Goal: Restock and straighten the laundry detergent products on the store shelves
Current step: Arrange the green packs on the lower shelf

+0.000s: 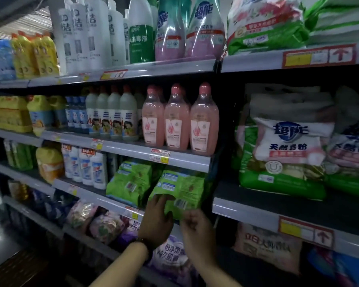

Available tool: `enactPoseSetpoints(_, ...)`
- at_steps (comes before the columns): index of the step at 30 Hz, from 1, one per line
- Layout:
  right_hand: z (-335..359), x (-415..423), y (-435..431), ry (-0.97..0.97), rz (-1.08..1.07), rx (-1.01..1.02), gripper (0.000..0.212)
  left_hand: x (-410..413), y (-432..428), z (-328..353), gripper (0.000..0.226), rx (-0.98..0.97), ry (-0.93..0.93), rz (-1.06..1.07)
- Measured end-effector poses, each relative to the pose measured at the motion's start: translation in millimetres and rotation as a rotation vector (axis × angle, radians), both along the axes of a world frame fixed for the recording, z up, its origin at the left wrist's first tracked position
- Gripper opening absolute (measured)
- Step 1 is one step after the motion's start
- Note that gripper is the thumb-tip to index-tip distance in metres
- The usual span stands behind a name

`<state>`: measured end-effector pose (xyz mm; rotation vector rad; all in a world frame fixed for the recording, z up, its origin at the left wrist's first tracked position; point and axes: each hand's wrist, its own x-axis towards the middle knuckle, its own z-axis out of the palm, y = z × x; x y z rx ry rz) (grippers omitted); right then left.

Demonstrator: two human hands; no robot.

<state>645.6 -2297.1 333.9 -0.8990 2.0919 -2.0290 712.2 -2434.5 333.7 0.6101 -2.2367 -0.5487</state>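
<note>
Two hands square up a leaning green detergent pouch (180,189) on the shelf below the pink bottles (176,121).

Left hand (155,220) lies at the pouch's 7 o'clock corner with its fingers spread and fairly straight against the printed face, likely pressing it back so it stands flush. The right hand (197,226) sits at the pouch's 6 o'clock edge with its fingers curled together. Blur hides whether they pinch the bottom seam or only brush it. The pouch tilts forward over the shelf lip (104,199), its barcode just above the right hand's knuckles. A matching stack of green pouches (129,181) stands at its 9 o'clock, a likely guide for lining up the row.
</note>
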Motion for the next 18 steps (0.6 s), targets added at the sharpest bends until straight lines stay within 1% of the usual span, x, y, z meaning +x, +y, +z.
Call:
enactPoseSetpoints(2,-22.1,-9.2,-3.6,-0.127,-0.043,0.053,0.021,-2.7,7.1,-15.6,0.079,-0.019,-0.116,-0.041)
enactPoseSetpoints(4,-37.1,-25.3,-10.3,-0.219,-0.094,0.082,0.025,-4.2,10.8,-23.2,0.094,-0.029,-0.202,-0.052)
enactPoseSetpoints(6,-45.9,-41.9,-19.6,-0.284,-0.093,0.102,0.019,-5.8,14.3,-24.3,0.098,-0.026,-0.232,-0.055)
enactPoseSetpoints(7,-54.3,-52.0,-28.6,-0.317,-0.075,0.110,0.024,-7.1,15.6,-24.9,0.098,-0.028,-0.235,-0.057)
enactPoseSetpoints(10,-69.6,-71.5,-53.8,-0.367,-0.056,0.163,0.051,-11.0,17.0,-32.0,0.097,-0.007,-0.222,-0.074)
enactPoseSetpoints(12,-93.1,-90.8,-77.2,-0.380,-0.064,0.202,0.056,-12.2,16.7,-38.1,0.097,0.007,-0.217,-0.093)
enactPoseSetpoints(14,-80.3,-91.1,-79.6,-0.428,-0.086,0.206,0.064,-13.3,14.0,-43.3,0.098,-0.019,-0.247,-0.093)
enactPoseSetpoints(15,-61.8,-83.6,-73.2,-0.472,-0.077,0.198,0.062,-13.4,12.4,-44.3,0.097,-0.051,-0.284,-0.081)
enactPoseSetpoints(16,-40.9,-73.3,-66.1,-0.530,-0.057,0.175,0.051,-13.6,11.1,-44.1,0.096,-0.080,-0.318,-0.064)
enactPoseSetpoints(17,-27.7,-69.1,-62.5,-0.600,-0.037,0.135,0.037,-14.0,9.7,-44.1,0.095,-0.098,-0.335,-0.048)
enactPoseSetpoints(18,-21.7,-69.7,-62.6,-0.654,-0.030,0.111,0.027,-13.8,9.3,-43.2,0.093,-0.098,-0.342,-0.038)
